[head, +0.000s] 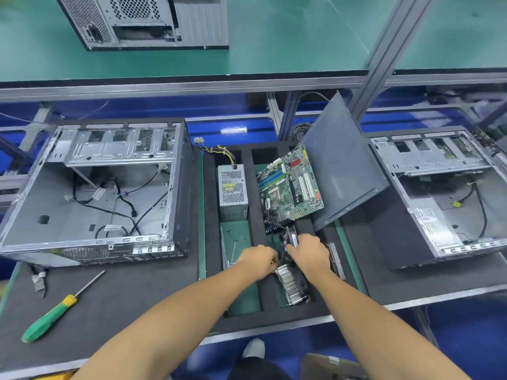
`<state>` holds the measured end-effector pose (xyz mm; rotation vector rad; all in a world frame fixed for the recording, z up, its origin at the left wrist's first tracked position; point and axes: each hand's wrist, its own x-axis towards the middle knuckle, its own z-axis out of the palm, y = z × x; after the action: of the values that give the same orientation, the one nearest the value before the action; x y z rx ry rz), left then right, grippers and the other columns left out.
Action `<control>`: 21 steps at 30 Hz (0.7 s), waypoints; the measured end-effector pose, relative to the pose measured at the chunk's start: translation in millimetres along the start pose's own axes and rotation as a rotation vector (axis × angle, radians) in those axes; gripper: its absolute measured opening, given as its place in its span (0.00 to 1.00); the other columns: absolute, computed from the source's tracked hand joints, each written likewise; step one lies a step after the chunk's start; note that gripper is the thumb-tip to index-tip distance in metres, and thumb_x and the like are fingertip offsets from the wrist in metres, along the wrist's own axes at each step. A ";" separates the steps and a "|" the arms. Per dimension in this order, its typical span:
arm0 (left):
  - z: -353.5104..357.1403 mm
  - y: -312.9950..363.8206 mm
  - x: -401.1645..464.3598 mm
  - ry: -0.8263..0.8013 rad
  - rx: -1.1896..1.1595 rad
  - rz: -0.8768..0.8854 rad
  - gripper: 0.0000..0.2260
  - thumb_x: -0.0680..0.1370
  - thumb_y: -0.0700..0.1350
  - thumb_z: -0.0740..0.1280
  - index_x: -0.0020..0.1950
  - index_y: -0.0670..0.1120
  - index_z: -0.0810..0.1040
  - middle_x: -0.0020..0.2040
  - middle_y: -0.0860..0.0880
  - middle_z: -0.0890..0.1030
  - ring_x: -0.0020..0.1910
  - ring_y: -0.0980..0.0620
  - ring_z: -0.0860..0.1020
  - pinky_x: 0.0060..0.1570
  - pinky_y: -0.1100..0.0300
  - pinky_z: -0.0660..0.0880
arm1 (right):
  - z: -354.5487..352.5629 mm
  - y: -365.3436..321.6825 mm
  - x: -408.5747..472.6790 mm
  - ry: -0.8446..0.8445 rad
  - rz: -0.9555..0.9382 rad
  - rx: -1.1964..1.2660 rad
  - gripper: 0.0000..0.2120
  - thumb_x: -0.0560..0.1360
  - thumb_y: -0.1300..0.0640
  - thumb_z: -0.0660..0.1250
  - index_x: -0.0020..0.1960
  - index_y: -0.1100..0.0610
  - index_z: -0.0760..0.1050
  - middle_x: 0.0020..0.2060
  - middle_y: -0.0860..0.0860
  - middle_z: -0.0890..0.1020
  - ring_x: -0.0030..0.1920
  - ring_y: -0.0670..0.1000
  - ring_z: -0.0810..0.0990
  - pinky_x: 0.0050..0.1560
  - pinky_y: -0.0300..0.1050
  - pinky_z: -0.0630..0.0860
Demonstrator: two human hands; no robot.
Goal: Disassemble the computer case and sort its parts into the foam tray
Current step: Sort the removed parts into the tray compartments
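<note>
The opened computer case [90, 193] lies on its side at the left, with only black cables inside. The black foam tray [211, 204] sits in the middle and holds a grey power supply [233, 187] and a green motherboard [290, 185]. The motherboard leans against a dark side panel [340, 165]. In the tray's near slot lies a finned heatsink with a black fan [290, 283] and its wires. My left hand [259, 260] pinches the wires beside the heatsink. My right hand [308, 250] grips the fan end.
A green-handled screwdriver [55, 311] and pliers [39, 279] lie on the dark mat at the front left. A second open case [444, 198] stands at the right. A third case [142, 20] rests on the green upper shelf. A metal strip [336, 259] sits by my right wrist.
</note>
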<state>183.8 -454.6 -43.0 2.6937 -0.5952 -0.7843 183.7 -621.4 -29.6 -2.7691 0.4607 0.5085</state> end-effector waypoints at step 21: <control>-7.2 -63.2 -11.1 0.141 -1.164 -0.645 0.13 0.83 0.33 0.52 0.58 0.38 0.75 0.44 0.46 0.76 0.36 0.52 0.70 0.36 0.59 0.68 | 11.6 -12.0 12.7 -0.071 -0.138 -0.518 0.22 0.80 0.35 0.58 0.52 0.54 0.73 0.32 0.48 0.72 0.32 0.52 0.73 0.29 0.43 0.62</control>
<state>198.8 -393.1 -55.2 1.7469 0.6460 -0.7212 195.8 -609.9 -42.3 -3.2247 0.1275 0.7828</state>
